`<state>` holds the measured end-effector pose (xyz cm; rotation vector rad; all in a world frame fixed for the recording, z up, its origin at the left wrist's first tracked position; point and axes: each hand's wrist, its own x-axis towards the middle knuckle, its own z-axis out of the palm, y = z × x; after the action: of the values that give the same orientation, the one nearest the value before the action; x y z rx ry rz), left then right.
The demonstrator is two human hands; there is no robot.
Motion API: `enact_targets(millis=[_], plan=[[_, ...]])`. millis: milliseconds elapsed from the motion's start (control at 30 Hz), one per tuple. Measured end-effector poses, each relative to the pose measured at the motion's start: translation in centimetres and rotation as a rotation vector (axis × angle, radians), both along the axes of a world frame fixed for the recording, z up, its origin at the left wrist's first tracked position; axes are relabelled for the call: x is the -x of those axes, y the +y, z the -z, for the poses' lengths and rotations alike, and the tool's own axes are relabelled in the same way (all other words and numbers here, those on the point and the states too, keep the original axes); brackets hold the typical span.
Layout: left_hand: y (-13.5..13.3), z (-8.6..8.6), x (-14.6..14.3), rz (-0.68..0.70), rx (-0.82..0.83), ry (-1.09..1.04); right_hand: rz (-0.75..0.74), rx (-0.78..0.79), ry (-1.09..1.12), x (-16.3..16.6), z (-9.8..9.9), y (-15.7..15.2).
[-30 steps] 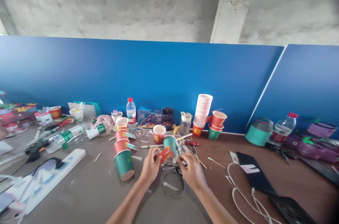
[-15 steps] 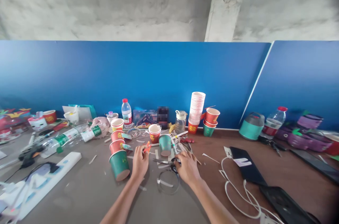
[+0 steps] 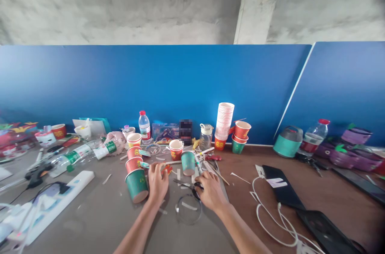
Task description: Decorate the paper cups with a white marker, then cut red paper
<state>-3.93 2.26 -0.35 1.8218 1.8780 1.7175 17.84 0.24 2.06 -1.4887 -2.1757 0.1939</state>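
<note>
My left hand (image 3: 158,184) is closed, its fingertips pinching a small orange cut piece (image 3: 167,169) low over the table. My right hand (image 3: 213,190) has its fingers curled on the dark handles of a pair of scissors (image 3: 183,184), whose blades point left toward the other hand. Just beyond, between the hands, stands a green paper cup (image 3: 188,162), with a red paper cup (image 3: 176,150) behind it. A clear ring (image 3: 189,208) lies nearer to me, with a pale strip inside it. Left of my left hand is a leaning row of nested paper cups (image 3: 137,186).
A tall stack of paper cups (image 3: 225,121), a glass jar (image 3: 206,137) and a water bottle (image 3: 144,128) stand along the blue partition (image 3: 192,81). A power strip (image 3: 60,206) lies left. White cable (image 3: 259,214) and a black phone-like slab (image 3: 323,230) lie right.
My left hand has dipped slightly with the orange piece, which is now lower and partly behind the fingers. The right fingers have curled further round the scissors' handles, and the clear ring has shifted slightly left.
</note>
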Motion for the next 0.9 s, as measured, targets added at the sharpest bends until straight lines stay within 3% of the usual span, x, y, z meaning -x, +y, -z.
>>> enact_targets(millis=[133, 300, 567, 667, 767, 900], plan=[[-0.5, -0.6, -0.6, 0.097, 0.013, 0.088, -0.007, -0.041, 0.034, -0.3, -0.2, 0.2], [-1.1, -0.8, -1.8, 0.246, 0.050, 0.168, -0.144, 0.016, -0.044, -0.4, 0.3, 0.4], [-1.1, -0.7, -1.9, 0.276, 0.096, 0.162, -0.049, 0.084, -0.101, -0.2, 0.4, 0.3], [-1.0, -0.7, -2.0, 0.289, 0.106, 0.149, -0.031, 0.028, -0.067, 0.0, 1.0, 0.4], [-1.1, -0.7, -2.0, 0.305, 0.114, 0.124, 0.082, -0.047, 0.015, 0.0, 1.9, 0.9], [-1.2, -0.9, -1.9, 0.329, 0.121, 0.072, 0.212, -0.358, 0.208, -0.6, 1.9, 1.5]])
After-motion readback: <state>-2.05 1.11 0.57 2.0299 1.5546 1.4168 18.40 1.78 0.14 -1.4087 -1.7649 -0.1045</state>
